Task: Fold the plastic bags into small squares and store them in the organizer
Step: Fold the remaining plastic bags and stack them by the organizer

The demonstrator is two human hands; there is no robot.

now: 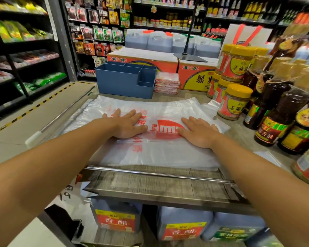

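Note:
A clear plastic bag (pixel 161 152) with red print lies spread flat on the wooden shelf top, on top of more flat bags. My left hand (pixel 127 123) presses flat on the bag left of its red logo, fingers straight. My right hand (pixel 200 131) presses flat on it right of the logo. Behind the bags stands a blue organizer (pixel 121 82) with several compartments; nothing shows in the parts I can see into. A stack of folded bag squares (pixel 166 83) sits just to its right.
Yellow-lidded jars (pixel 234 102) and dark sauce bottles (pixel 273 113) crowd the right side. Orange cartons (pixel 194 75) and blue jugs stand behind the organizer. A metal rail (pixel 159 173) runs along the shelf's front edge. Jugs sit below. Store shelves line the left aisle.

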